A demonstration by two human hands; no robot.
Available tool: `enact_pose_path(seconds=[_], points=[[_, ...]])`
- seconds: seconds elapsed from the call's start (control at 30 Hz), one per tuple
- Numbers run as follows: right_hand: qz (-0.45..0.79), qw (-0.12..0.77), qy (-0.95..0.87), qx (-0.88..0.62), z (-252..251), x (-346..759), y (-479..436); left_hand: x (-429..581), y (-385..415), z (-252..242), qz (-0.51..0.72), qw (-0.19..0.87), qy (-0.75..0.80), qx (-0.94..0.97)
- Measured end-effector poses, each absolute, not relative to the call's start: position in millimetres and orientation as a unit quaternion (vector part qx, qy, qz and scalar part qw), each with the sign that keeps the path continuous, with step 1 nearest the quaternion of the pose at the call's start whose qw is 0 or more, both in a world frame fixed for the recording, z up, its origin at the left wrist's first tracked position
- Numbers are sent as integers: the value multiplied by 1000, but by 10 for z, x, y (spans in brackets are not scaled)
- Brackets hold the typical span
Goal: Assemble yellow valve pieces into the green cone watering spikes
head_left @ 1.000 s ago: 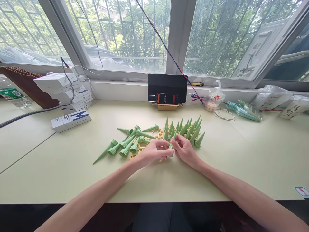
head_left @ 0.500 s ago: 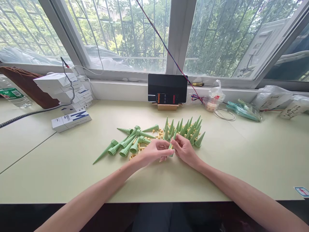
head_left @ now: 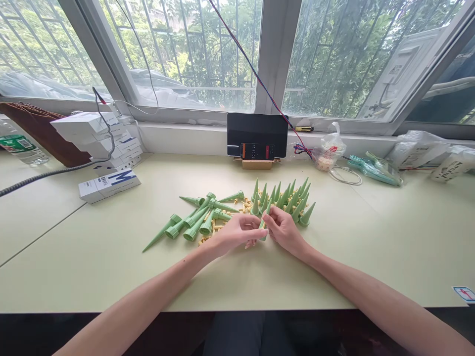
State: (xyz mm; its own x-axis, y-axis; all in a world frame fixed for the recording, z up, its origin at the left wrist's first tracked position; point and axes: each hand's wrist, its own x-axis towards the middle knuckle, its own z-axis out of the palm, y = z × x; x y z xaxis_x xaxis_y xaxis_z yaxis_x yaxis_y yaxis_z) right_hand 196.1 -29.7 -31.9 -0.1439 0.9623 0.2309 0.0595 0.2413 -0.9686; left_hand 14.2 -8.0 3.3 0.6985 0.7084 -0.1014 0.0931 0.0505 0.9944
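Note:
My left hand and my right hand meet at the table's middle, both pinched on one green cone-shaped spike held between them. Just behind them several green spikes stand upright in a cluster. To the left, more green spikes lie flat in a loose pile. Small yellow parts are scattered between the two groups.
A dark tablet with a phone leans against the window sill. White boxes are stacked at the left, a black cable runs over them. A plastic bag, teal clips and white packets lie at the right.

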Motion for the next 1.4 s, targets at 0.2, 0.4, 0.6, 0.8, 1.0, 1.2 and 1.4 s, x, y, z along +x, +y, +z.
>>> enact_pose_path(seconds=[0.2, 0.4, 0.6, 0.8, 1.0, 1.2, 1.4], points=[[444, 501, -610, -425, -301, 1950, -301, 143, -81, 29, 235, 655, 310, 647], [439, 497, -616, -426, -308, 1952, -298, 148, -83, 57, 234, 657, 316, 644], [456, 510, -607, -405, -325, 1948, -305, 145, -92, 85, 230, 662, 304, 645], [452, 515, -596, -419, -297, 1944, -322, 146, -96, 96, 223, 650, 301, 662], [431, 543, -591, -413, -285, 1945, -329, 133, -75, 70, 202, 612, 294, 706], [470, 530, -584, -397, -278, 1949, -347, 127, -64, 109, 223, 564, 305, 734], [472, 505, -600, -403, -286, 1944, -350, 123, -33, 23, 252, 570, 320, 713]])
